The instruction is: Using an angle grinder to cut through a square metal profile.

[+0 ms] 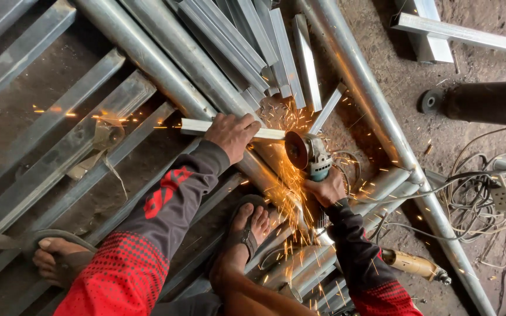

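Sleeves: black with red dotted cuffs, at 6 o'clock, nearest the camera; both arms reach toward 12 o'clock.
Feet: bare in dark sandals (60, 257), braced on the metal stock on the floor at 7 and 6 o'clock.
Left hand (231, 136): palm down, fingers closed over the short pale square-section steel bar (197, 126), pinning it against the large round galvanised pipe (171, 58) beneath.
Right hand (326, 188): clamped round the body of the grey and teal angle grinder (310, 153).
Grinder disc: meets the bar at its 3 o'clock end, just beside the left hand; orange sparks (285, 199) stream toward 6 o'clock.
Bar position: centre of view, lying roughly 9 to 3 o'clock across the pipe.
Handling, bar: judged rigid and fairly light; smooth faces may slide on the round pipe; cut end likely hot and sharp. Hold toward the 9 o'clock end, well apart from the disc.
Surroundings: stacked angle sections (259, 41) at 12 o'clock; tangled white cables (487, 187) at 3 o'clock; yellow-handled tool (411, 264) at 5 o'clock.
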